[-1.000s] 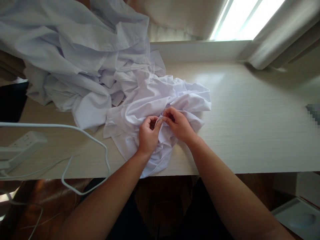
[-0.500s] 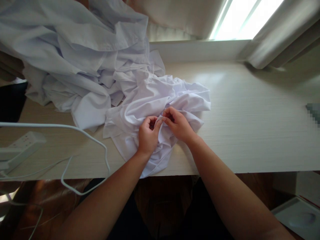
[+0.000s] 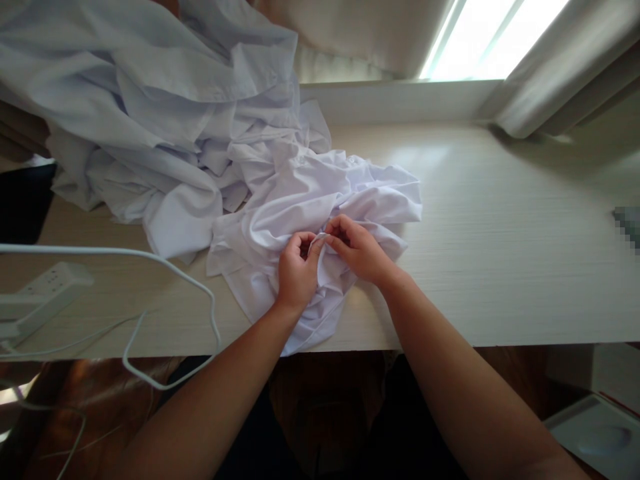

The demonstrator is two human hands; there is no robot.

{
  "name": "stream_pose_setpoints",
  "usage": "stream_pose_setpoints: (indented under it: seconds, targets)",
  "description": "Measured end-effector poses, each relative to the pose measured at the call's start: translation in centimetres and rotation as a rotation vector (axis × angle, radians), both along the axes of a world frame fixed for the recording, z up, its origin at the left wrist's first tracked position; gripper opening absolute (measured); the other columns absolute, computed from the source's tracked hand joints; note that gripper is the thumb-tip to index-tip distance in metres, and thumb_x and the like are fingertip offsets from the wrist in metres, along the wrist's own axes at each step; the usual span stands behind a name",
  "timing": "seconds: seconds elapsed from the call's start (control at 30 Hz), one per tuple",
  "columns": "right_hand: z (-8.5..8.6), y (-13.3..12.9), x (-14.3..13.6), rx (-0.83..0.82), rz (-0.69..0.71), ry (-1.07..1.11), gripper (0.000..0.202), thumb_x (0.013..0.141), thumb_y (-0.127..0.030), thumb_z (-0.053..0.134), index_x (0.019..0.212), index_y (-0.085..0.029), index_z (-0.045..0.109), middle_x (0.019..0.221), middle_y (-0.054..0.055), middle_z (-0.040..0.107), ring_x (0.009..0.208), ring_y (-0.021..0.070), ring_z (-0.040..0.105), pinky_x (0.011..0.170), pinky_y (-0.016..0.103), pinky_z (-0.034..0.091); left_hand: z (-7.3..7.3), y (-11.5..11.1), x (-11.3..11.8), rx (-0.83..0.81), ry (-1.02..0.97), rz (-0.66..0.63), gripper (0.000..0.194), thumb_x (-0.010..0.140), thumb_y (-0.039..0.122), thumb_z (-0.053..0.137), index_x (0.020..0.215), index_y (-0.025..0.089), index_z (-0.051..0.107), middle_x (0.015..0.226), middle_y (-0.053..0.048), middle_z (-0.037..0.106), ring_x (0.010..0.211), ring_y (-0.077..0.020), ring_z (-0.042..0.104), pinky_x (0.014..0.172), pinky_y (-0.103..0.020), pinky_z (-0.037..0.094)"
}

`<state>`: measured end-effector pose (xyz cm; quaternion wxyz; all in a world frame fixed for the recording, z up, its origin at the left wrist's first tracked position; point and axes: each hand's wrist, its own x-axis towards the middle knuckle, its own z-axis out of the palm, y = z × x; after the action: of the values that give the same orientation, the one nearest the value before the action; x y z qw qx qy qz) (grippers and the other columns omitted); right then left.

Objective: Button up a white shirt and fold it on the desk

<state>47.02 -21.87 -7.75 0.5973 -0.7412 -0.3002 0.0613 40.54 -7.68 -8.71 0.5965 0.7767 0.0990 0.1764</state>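
Observation:
A rumpled white shirt [image 3: 295, 213] lies on the pale wood-grain table [image 3: 500, 253], one corner of it reaching the front edge. My left hand [image 3: 299, 270] pinches a small fold of its cloth between thumb and fingers. Close against it, my right hand [image 3: 357, 250] pinches the same fold from the other side, the fingertips of both hands nearly meeting. Any button or small part between the fingertips is too small to make out. Small round buttons show faintly near the shirt's far edge.
A large heap of white garments [image 3: 165, 100] fills the back left. A white power strip [image 3: 50, 293] and a looping white cable [image 3: 170, 267] lie at the left, the cable hanging over the front edge. A curtain [image 3: 560, 73] hangs by the window at the back right.

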Motion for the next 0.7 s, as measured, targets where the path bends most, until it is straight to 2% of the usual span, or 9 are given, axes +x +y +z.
stream_pose_setpoints:
  seconds: [0.7]
  targets:
    - [-0.28, 0.15, 0.10, -0.048, -0.019, -0.045, 0.008, 0.095, -0.030, 0.053, 0.097, -0.022, 0.053, 0.086, 0.001, 0.060, 0.079, 0.0153, 0.055, 0.072, 0.028, 0.044, -0.36, 0.27, 0.11, 0.047, 0.022, -0.022, 0.031, 0.092, 0.049, 0.059, 0.100, 0.019, 0.063, 0.093, -0.005, 0.068, 0.085, -0.0169, 0.062, 0.078, -0.028, 0.049]
